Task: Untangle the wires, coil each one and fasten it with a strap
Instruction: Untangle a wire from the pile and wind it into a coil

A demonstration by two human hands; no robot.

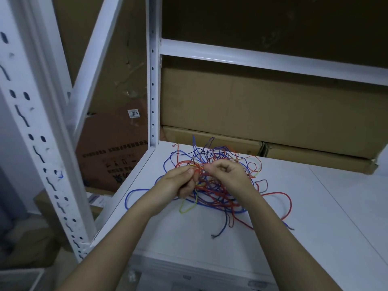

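Two hands, left hand [182, 180] and right hand [225, 171], pinching red strands atop wire tangle [218, 185]; tangle near shelf [315, 206] left edge, bare board right.

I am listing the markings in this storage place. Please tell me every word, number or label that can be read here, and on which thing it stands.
"3055": on the small white sticker on the brown carton behind the shelf post; the fine print under it is too small to read.
Dark printed characters lower on that carton appear upside down and too blurred to read.
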